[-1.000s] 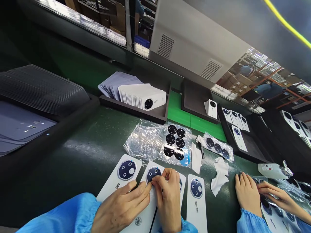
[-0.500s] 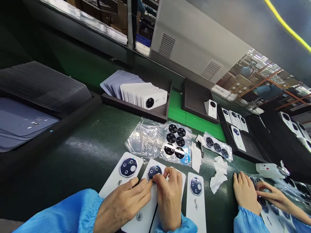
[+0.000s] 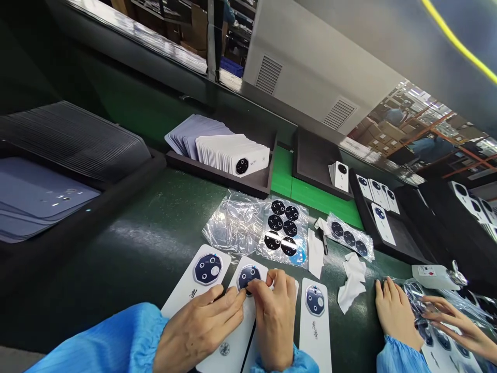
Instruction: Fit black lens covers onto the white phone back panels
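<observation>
The dark octagonal lens piece (image 3: pixel 248 277) lies at the upper end of a white card (image 3: pixel 238 331), the middle of three cards on the worktop (image 3: pixel 155 233). The left hand (image 3: pixel 194 331) and right hand (image 3: pixel 274 321) meet at its lower edge, their fingertips (image 3: pixel 243 292) pressed together in a pinching grip on it, and that grip looks unchanged from a moment ago. The card to the left (image 3: pixel 207 290) carries a similar piece. Beyond lie a film sheet of black discs (image 3: pixel 283 228) and crumpled white wipes (image 3: pixel 351 282). The main change is off to the right: a co-worker's hands (image 3: pixel 394 313) have now raised a bunched clear film (image 3: pixel 415 298).
</observation>
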The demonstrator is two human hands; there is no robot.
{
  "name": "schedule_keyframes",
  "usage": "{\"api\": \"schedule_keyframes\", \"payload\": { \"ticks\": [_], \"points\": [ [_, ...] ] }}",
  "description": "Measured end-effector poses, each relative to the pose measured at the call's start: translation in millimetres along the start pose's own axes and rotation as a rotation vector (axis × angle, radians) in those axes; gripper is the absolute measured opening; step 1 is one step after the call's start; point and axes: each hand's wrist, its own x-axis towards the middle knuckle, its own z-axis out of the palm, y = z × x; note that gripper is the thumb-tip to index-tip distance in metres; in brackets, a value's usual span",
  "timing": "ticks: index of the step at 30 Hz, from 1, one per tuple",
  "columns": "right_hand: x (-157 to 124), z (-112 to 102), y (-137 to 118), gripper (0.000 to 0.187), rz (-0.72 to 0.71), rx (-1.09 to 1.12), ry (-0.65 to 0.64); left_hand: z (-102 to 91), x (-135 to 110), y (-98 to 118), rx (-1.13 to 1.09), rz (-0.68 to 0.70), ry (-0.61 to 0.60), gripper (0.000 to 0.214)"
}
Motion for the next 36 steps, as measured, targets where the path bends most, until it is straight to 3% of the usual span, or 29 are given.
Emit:
{"api": "schedule_keyframes", "payload": {
  "ticks": [3, 8, 14, 21, 29, 31, 35, 36],
  "points": [
    [5.3, -7.1, 7.5, 0.021, 0.098, 0.142, -0.036, -1.6, 1.5, -1.2, -0.044, -0.023, 0.041, 0.046],
    [7.9, -20.5, 14.1, 0.017, 0.208, 0.197, 0.063, -2.4, 3.4, -8.1, -0.142, -0.112, 0.093, 0.048],
    [5.8, -16.7, 7.2, 0.02, 0.198, 0.154, 0.045, -0.3, 2.8, -12.3, -0.062, -0.115, 0.066, 0.046],
    [9.6, -15.1, 6.6, 0.018, 0.084, 0.082, 0.038, -3.6, 3.7, -9.7, 0.0, -0.096, 0.03, 0.049],
    [9.0, 2.4, -5.5, 0.017, 0.04, 0.02, 0.04, -1.4, 5.7, -10.2, 0.059, -0.029, -0.006, 0.047],
    [14.0, -11.7, 2.7, 0.015, 0.021, 0.01, 0.043, -0.5, 5.5, -10.1, 0.067, -0.024, -0.006, 0.049],
    [35.5, -75.8, 48.6, 0.04, 0.003, 0.015, 0.098, -2.1, 6.9, -10.1, 0.068, -0.023, 0.004, 0.052],
    [40.1, -87.4, 58.0, 0.038, -0.067, 0.03, 0.105, -2.7, 7.2, -10.1, 0.067, -0.022, 0.001, 0.051]
  ]
}}
